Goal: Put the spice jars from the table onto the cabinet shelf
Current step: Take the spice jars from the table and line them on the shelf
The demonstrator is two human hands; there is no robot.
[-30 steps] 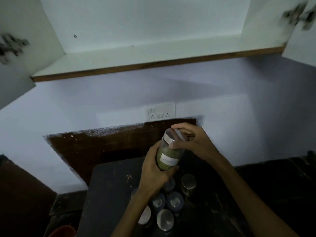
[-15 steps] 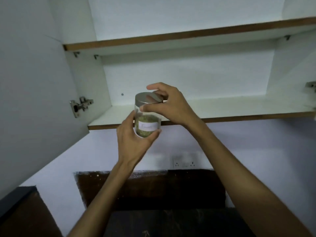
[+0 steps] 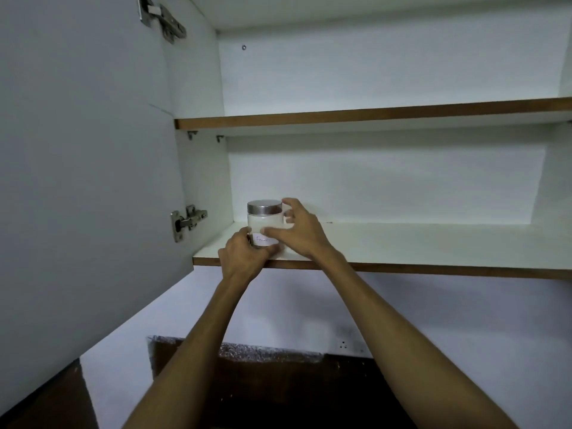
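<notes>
A glass spice jar (image 3: 264, 219) with a metal lid and a white handwritten label stands upright on the left end of the lower cabinet shelf (image 3: 402, 243). My left hand (image 3: 244, 258) wraps the jar's base from the front left. My right hand (image 3: 297, 230) holds the jar's right side, thumb across the label and fingers behind the glass. The table and the other jars are out of view.
The open cabinet door (image 3: 77, 150) with two metal hinges (image 3: 185, 221) stands close on the left. An upper shelf (image 3: 371, 114) lies above. Below are the white wall, a socket (image 3: 343, 345) and a dark backsplash (image 3: 263, 382).
Both hands lifted the jar from above the table up to the cabinet and set it on the lower shelf's left end. My right hand slid from the lid to the jar's side.
</notes>
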